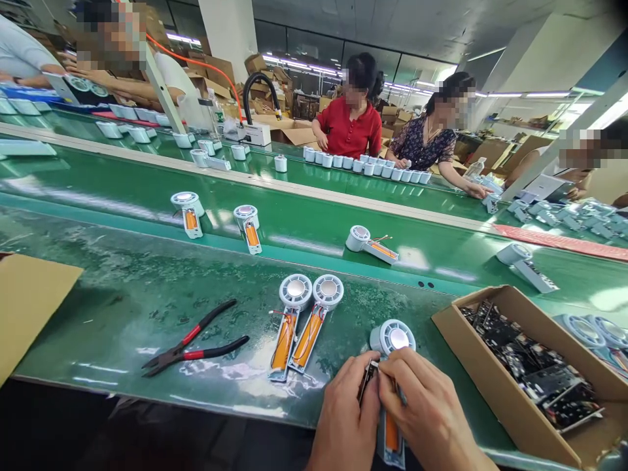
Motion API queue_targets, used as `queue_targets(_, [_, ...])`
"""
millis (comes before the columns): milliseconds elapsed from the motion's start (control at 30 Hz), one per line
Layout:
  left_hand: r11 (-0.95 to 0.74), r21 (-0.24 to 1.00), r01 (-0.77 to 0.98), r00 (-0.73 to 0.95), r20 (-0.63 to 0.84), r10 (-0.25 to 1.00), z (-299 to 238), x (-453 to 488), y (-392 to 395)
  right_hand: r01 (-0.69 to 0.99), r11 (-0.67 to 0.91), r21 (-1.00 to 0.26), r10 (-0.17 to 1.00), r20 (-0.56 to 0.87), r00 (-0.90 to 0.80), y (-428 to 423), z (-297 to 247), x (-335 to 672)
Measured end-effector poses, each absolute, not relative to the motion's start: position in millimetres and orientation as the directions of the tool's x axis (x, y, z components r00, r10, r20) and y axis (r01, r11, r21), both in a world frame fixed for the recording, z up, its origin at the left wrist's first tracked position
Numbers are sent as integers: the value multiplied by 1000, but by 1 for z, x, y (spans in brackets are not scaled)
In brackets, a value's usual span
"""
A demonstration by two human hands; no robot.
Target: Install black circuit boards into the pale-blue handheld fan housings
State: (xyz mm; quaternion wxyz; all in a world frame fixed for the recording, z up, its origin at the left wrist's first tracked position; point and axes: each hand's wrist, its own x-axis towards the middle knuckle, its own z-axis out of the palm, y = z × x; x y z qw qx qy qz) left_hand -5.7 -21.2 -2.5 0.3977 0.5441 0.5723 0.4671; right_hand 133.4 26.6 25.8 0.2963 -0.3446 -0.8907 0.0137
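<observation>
My left hand [346, 412] is closed on a small dark circuit board [367, 378], held edge-up between thumb and fingers. Against the board's upper end press the fingertips of my right hand [426, 405], pinched together; what lies between them is hidden. Beneath both hands lies a light-blue handheld fan [397, 336] with its handle open, an orange battery [391, 432] showing inside. To the left, two similar fans, a left one [296, 289] and a right one [328, 291], rest side by side with batteries and thin wires exposed.
Red-and-black cutting pliers [184, 353] lie open on the green bench. A cardboard box [456, 340] of circuit boards [534, 363] stands right. Several fans sit on the green conveyor [304, 229] beyond. Co-workers, one in a red shirt [354, 124], work across the line.
</observation>
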Motion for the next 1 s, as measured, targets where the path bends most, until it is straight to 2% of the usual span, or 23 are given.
queue_targets(167, [-106, 909, 403, -77, 148, 986, -16, -2, -28, 593, 765, -250, 631, 474, -614, 26, 23, 131])
queue_targets(300, [-161, 910, 381, -49, 194, 980, -20, -6, -30, 568, 782, -258, 615, 473, -632, 26, 23, 131])
queue_targets(400, [-80, 963, 257, -1, 83, 997, -16, -13, -25, 519, 767, -378, 642, 443, -626, 30, 32, 144])
queue_targets(500, [114, 994, -4, 4, -114, 994, -10, -16, -18, 532, 649, -544, 758, 394, -520, 33, 46, 173])
queue_targets(600, [202, 956, -214, 32, -200, 979, -6, -15, -12, 534, 621, -573, 777, 362, -515, 27, 48, 196])
queue_targets(767, [231, 943, -239, 32, -231, 973, -4, -12, -11, 507, 695, -510, 692, 284, -664, 10, 34, 187])
queue_targets(933, [231, 945, -232, 13, -234, 972, -4, -12, -12, 491, 670, -557, 712, 293, -638, 13, 30, 170])
queue_targets(1000, [223, 946, -233, 1, -230, 973, -7, -12, -12, 469, 631, -618, 752, 339, -565, 17, 27, 167])
